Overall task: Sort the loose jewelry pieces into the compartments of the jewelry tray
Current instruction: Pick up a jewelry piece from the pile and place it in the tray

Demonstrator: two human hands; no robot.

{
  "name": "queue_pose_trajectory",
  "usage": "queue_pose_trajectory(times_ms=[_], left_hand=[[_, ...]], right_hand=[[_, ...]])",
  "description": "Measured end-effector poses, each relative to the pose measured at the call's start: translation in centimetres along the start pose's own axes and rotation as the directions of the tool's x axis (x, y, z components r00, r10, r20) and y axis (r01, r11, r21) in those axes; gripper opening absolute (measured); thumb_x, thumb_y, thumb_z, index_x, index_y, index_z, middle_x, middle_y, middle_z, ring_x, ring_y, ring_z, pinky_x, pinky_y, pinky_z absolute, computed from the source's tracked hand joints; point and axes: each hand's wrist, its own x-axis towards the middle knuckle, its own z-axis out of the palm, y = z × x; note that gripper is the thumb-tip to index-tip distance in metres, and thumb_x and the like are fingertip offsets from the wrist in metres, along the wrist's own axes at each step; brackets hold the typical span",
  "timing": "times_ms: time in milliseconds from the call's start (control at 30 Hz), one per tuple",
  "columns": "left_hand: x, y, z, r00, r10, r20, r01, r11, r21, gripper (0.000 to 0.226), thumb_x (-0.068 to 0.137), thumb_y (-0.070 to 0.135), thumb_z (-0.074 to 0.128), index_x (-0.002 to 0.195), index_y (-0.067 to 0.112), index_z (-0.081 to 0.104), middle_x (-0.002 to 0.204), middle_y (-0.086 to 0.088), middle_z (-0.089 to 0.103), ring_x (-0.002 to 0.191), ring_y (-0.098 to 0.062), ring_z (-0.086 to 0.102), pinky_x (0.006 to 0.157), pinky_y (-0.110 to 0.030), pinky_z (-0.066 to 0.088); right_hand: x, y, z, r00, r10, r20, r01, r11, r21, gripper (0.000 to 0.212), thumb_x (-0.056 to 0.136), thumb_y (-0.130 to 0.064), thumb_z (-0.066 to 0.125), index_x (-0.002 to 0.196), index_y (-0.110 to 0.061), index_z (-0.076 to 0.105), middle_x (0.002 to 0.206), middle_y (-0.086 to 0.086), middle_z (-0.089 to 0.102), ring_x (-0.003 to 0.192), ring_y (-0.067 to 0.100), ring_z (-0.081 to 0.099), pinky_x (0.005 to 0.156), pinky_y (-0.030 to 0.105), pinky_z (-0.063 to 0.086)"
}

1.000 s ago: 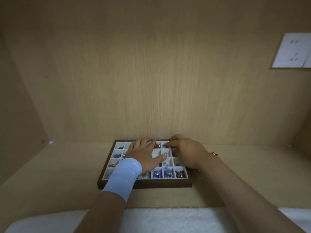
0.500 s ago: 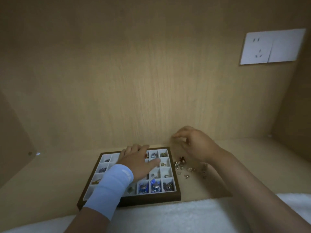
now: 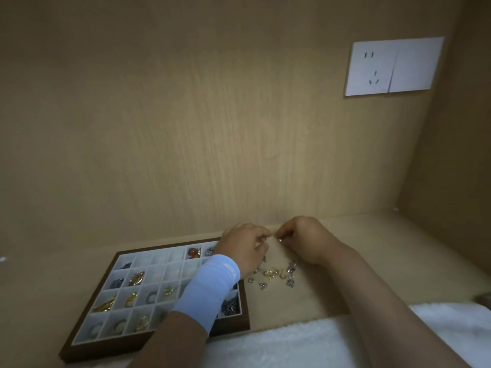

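Note:
The jewelry tray (image 3: 90, 349) has a dark wooden frame and white compartments and lies on the wooden shelf at the lower left. Many compartments hold gold, silver, blue or orange pieces. A small heap of loose jewelry pieces (image 3: 273, 274) lies on the shelf just right of the tray. Above the heap, my left hand (image 3: 244, 248) and my right hand (image 3: 305, 240) meet fingertip to fingertip. Together they pinch a tiny piece with a pale bead (image 3: 279, 239). My left forearm, in a light blue wristband, crosses the tray's right side and hides several compartments.
The wooden back wall rises close behind the hands, with a white wall socket (image 3: 393, 66) at the upper right. A wooden side wall stands at the right. A white fluffy cloth (image 3: 292, 343) covers the shelf's front edge.
My left hand has left the tray and moved right to join my right hand above the loose heap. Both now pinch a small bead piece. The view has shifted right.

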Motion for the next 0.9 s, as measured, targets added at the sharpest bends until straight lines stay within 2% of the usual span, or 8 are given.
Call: queue_pose_trajectory(times_ms=[100,200,300,367,467,633,767,900], left_hand=[[-0.2,-0.2,0.3,0.997,-0.007,-0.076,0.002,0.997,-0.071,0.028,0.093,0.03,0.057,0.12,0.034,0.064,0.109,0.017,0.067,0.111,-0.011,0.055,0.105,-0.035,0.04],[-0.3,-0.2,0.6,0.994,-0.01,-0.112,-0.005,0.991,-0.132,0.031,0.091,0.029,0.061,0.121,0.036,0.062,0.104,0.019,0.069,0.109,-0.011,0.057,0.101,-0.038,0.044],[-0.4,-0.3,0.6,0.988,-0.024,-0.152,-0.014,0.97,-0.244,0.031,0.088,0.026,0.065,0.116,0.037,0.062,0.096,0.02,0.069,0.1,-0.004,0.061,0.094,-0.033,0.05],[-0.5,-0.5,0.5,0.98,-0.045,-0.195,-0.021,0.946,-0.325,0.025,0.087,0.023,0.066,0.109,0.036,0.065,0.09,0.018,0.069,0.088,0.004,0.062,0.086,-0.026,0.053],[-0.5,-0.6,0.3,0.965,-0.061,-0.254,-0.042,0.923,-0.381,0.016,0.086,0.024,0.069,0.097,0.036,0.067,0.086,0.017,0.066,0.081,0.003,0.061,0.079,-0.023,0.052],[-1.1,-0.8,-0.1,0.947,-0.067,-0.314,-0.058,0.926,-0.373,0.013,0.084,0.027,0.073,0.093,0.035,0.068,0.098,0.015,0.056,0.088,-0.005,0.055,0.083,-0.025,0.05],[-2.0,-0.9,-1.2,0.959,-0.074,-0.274,-0.059,0.892,-0.448,0.019,0.086,0.023,0.071,0.096,0.039,0.068,0.095,0.019,0.065,0.087,-0.004,0.061,0.085,-0.03,0.054],[-4.0,-2.1,-3.3,0.963,-0.111,-0.245,-0.034,0.854,-0.519,0.019,0.084,0.026,0.074,0.099,0.037,0.069,0.093,0.019,0.069,0.088,-0.002,0.063,0.086,-0.028,0.055]], right_hand=[[0.0,-0.3,0.2,0.999,-0.012,-0.033,0.015,0.996,0.093,0.015,0.089,-0.017,0.071,0.1,-0.021,0.079,0.096,-0.006,0.076,0.082,0.002,0.062,0.068,0.003,0.038],[-0.3,-0.8,0.4,0.999,0.0,-0.054,0.018,0.943,0.333,0.01,0.088,-0.014,0.072,0.093,-0.018,0.08,0.09,-0.002,0.078,0.079,0.003,0.067,0.075,0.016,0.05],[-0.6,-1.8,0.5,0.997,0.062,-0.041,-0.021,0.77,0.638,0.007,0.089,-0.01,0.072,0.09,-0.008,0.079,0.077,0.006,0.076,0.064,0.001,0.061,0.065,0.017,0.048],[-0.8,-2.3,0.3,0.992,0.123,-0.004,-0.08,0.677,0.732,0.006,0.088,-0.012,0.073,0.089,-0.009,0.079,0.061,-0.002,0.068,0.05,0.0,0.052,0.05,0.013,0.04],[-1.0,-2.4,0.3,0.99,0.112,0.087,-0.138,0.62,0.772,0.008,0.09,-0.019,0.071,0.089,-0.016,0.079,0.067,0.003,0.064,0.05,0.008,0.046,0.044,0.019,0.032],[-1.4,-3.0,0.5,0.984,0.08,0.16,-0.178,0.52,0.836,0.013,0.093,-0.008,0.066,0.103,-0.005,0.074,0.062,0.001,0.064,0.046,0.006,0.044,0.04,0.017,0.031],[-1.6,-3.8,0.5,0.988,0.09,0.128,-0.156,0.569,0.807,0.01,0.09,-0.016,0.072,0.095,-0.01,0.077,0.057,0.004,0.057,0.047,0.009,0.043,0.042,0.017,0.032],[-2.0,-6.2,0.6,0.997,-0.004,0.079,-0.059,0.624,0.779,0.009,0.091,-0.016,0.07,0.092,-0.009,0.076,0.056,-0.003,0.062,0.049,0.009,0.047,0.048,0.018,0.038]])
